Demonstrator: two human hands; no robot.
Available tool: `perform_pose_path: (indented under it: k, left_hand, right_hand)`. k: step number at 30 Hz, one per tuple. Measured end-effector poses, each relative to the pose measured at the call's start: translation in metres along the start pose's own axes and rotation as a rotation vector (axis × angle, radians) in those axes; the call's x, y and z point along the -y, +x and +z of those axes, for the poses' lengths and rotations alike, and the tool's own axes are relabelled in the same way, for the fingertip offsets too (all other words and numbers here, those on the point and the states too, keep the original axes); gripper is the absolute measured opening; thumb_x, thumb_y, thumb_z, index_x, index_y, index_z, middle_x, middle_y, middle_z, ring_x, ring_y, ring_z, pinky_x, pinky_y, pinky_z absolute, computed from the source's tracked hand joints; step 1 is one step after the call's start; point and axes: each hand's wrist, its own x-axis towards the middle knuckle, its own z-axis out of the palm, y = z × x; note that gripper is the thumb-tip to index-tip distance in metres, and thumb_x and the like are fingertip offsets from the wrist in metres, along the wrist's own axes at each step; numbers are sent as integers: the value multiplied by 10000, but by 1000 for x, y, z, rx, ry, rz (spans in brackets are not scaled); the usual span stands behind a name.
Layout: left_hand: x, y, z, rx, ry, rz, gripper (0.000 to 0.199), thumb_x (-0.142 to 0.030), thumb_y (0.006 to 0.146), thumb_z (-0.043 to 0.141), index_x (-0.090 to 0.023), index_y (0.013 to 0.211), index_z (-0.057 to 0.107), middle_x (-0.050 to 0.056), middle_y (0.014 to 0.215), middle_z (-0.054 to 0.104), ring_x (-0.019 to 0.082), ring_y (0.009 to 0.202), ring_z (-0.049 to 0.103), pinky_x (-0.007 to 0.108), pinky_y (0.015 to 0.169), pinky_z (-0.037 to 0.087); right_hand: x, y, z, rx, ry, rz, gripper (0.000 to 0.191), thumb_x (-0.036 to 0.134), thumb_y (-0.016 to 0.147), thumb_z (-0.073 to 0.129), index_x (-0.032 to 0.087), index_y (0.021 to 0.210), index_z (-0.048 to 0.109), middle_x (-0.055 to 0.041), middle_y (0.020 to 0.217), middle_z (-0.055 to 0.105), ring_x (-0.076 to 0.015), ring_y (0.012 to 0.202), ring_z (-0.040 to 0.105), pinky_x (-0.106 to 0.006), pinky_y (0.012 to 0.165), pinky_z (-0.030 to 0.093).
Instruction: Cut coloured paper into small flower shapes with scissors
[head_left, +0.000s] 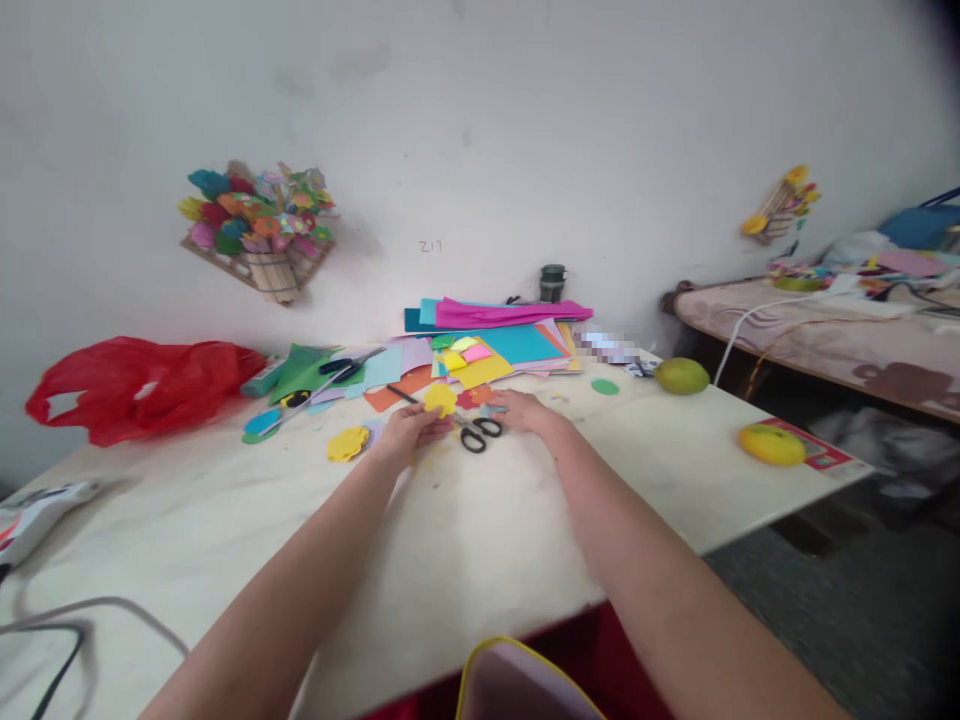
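My left hand (411, 434) is closed on a yellow paper flower (440, 399), holding it by its lower edge just above the table. My right hand (521, 409) lies low over the table with fingers stretched to the left, their tips at the red and orange paper flowers (475, 397). Whether it touches them is too small to make out. Between the hands rests a pair of scissors with black handles (480, 435), its blades partly hidden behind my left hand. More yellow paper flowers (348, 443) are stacked to the left of it.
Coloured paper sheets (521, 343) are piled against the wall. A second pair of scissors (341, 370), a red plastic bag (142, 390) and a glue gun (45, 520) with its cord are on the left. Two yellow-green fruits, a mango (772, 445) and another (681, 376), sit right.
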Motion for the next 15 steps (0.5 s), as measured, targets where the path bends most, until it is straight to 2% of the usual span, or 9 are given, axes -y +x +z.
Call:
perform_pose_path:
  k: [4,6,8,11,15]
  left_hand:
    - [-1,6,15,24,19,6,234,-265,670,728,-94,809,650,137,835,715,206,735,690,260,656,544]
    - [0,6,23,34,10,24,256,-296,661,736,-94,795,653,136,822,715,205,727,689,253,632,538]
    - [1,8,32,49,16,59,302,-323,649,745,-89,822,663,141,865,714,199,752,687,231,617,527]
    - [0,13,43,55,-4,84,340,-348,646,742,-77,835,660,148,862,713,202,749,688,238,629,527]
    - [-6,23,54,-7,-99,159,305,-302,592,780,-104,743,604,113,746,714,210,713,689,274,673,537]
  right_hand:
    - [7,4,-13,-28,-67,118,328,377,793,586,254,1083,677,-41,1189,631,-231,1075,579,-271,879,430]
    - [6,7,-22,-104,-104,211,320,407,848,493,213,981,709,-79,1051,687,-224,997,611,-263,798,441]
    - [0,11,-32,-175,-128,264,390,423,885,413,176,984,698,-122,1045,680,-236,994,607,-278,773,436]
    - [-23,16,-43,-313,-166,366,393,418,889,397,168,973,688,-134,1028,675,-240,983,605,-289,755,433]
    - [-68,23,-52,-384,-174,448,307,349,862,452,181,1001,667,-118,1059,648,-235,970,599,-300,765,427]
